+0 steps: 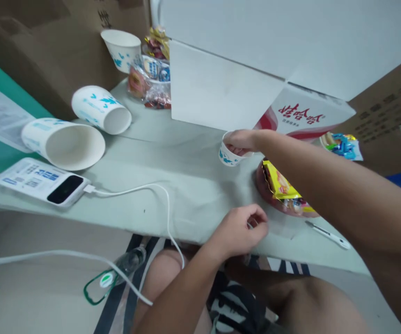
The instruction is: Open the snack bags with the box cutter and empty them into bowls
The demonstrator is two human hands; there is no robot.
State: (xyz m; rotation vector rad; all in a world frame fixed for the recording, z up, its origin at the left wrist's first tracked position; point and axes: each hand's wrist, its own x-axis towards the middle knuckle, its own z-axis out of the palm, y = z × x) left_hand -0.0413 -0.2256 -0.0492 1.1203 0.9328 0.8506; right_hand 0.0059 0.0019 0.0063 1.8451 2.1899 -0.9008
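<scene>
My right hand [239,140] reaches across to a white paper cup [229,157] with blue leaf prints, near the white boxes. Its fingers dip over the rim into the cup, so what they hold, if anything, is hidden. My left hand [241,228] rests at the table's front edge, fingers curled and thumb near the index finger; its grip is partly hidden. Just right of it, a round reddish bowl [263,188] holds wrapped snacks, with a yellow packet [280,181] on top. My right forearm passes over part of this bowl.
Two paper cups [77,144] lie tipped at left, beside a phone [40,181] with a white cable [155,185]. Another cup [122,48] and wrapped snacks [155,83] stand behind. A pen [327,234] lies at right. Boxes [221,88] line the back; a bottle [131,262] is below.
</scene>
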